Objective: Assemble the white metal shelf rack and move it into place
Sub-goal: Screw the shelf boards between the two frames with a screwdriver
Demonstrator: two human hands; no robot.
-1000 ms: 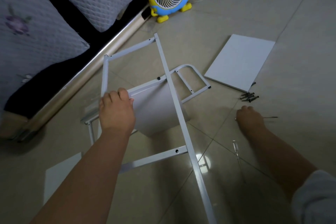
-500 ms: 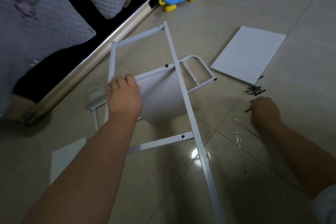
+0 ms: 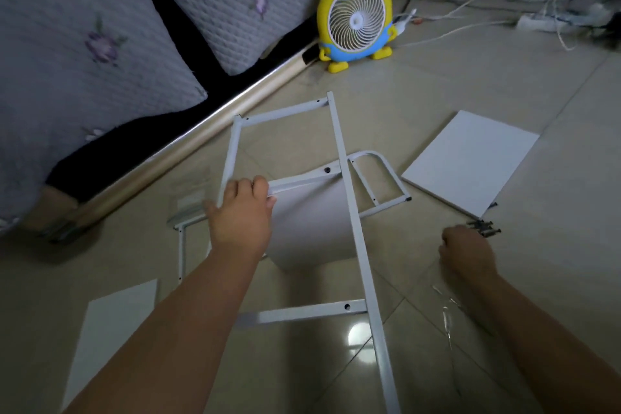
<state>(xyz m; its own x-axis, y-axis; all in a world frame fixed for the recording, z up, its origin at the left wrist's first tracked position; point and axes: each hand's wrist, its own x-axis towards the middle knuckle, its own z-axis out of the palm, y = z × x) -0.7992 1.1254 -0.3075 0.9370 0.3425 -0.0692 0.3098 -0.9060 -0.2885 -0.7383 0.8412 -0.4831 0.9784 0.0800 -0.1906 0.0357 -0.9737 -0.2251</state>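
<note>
left hand [image 3: 240,222] gripping white frame [image 3: 339,144], right hand [image 3: 467,252] curled beside screws [image 3: 485,228]

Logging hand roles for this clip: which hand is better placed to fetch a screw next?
Right, probably. The right hand sits just beside the black screws on the floor, while the left hand grips the rack frame at its crossbar, apparently steadying it.
</note>
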